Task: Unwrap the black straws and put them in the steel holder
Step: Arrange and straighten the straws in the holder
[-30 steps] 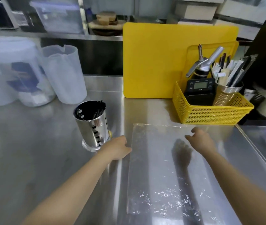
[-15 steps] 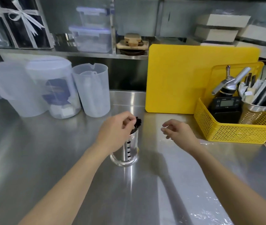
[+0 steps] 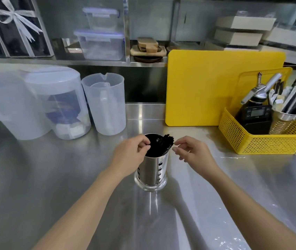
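A perforated steel holder (image 3: 152, 170) stands upright on the steel counter, in the middle of the view. A bundle of black straws (image 3: 163, 144) leans inside it toward the right rim, tips just above the edge. My left hand (image 3: 131, 156) is at the holder's left rim, fingers curled over the edge and touching the rim. My right hand (image 3: 192, 150) hovers just right of the straw tips with fingers loosely bent and nothing in them. Clear plastic wrap (image 3: 233, 239) lies flat on the counter at lower right.
A yellow cutting board (image 3: 206, 87) leans at the back. A yellow basket (image 3: 262, 141) with a scale, a dispenser and a cutlery cup sits at right. Translucent jugs (image 3: 105, 103) and a lidded tub (image 3: 57, 103) stand at back left, under a shelf.
The view has swung left and up. My left hand went from the wrap's edge up to the holder's rim. My right hand left the wrap and came close to the straw tips.
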A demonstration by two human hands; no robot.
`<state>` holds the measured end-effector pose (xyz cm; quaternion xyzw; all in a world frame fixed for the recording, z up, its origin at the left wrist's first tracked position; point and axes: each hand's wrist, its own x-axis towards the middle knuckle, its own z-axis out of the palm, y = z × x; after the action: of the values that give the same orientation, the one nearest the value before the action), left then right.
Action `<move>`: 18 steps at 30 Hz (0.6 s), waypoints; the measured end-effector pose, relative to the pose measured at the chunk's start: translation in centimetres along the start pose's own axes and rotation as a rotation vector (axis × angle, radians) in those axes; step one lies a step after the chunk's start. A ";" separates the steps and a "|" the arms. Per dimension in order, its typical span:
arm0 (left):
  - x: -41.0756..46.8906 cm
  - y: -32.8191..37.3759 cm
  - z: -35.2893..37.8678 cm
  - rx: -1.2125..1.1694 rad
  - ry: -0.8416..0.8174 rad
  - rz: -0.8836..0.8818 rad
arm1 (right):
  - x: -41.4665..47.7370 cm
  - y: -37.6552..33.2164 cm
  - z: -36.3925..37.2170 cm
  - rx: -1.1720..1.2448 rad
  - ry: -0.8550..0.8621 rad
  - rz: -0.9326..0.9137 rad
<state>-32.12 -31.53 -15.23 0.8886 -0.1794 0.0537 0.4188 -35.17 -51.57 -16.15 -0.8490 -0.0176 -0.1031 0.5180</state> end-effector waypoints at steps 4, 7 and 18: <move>1.1 -0.2 0.7 0.031 -0.053 0.035 | 0.2 -0.1 0.1 0.007 -0.022 -0.042; 1.8 -0.5 1.3 0.050 -0.099 0.063 | 0.8 0.1 0.3 0.006 -0.026 -0.070; 4.2 -1.9 2.7 0.046 -0.119 0.056 | 3.8 1.6 1.0 0.176 -0.042 0.001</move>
<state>-27.65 -33.62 -17.29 0.8943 -0.2273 0.0165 0.3851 -31.05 -51.73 -17.19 -0.8022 -0.0372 -0.0831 0.5901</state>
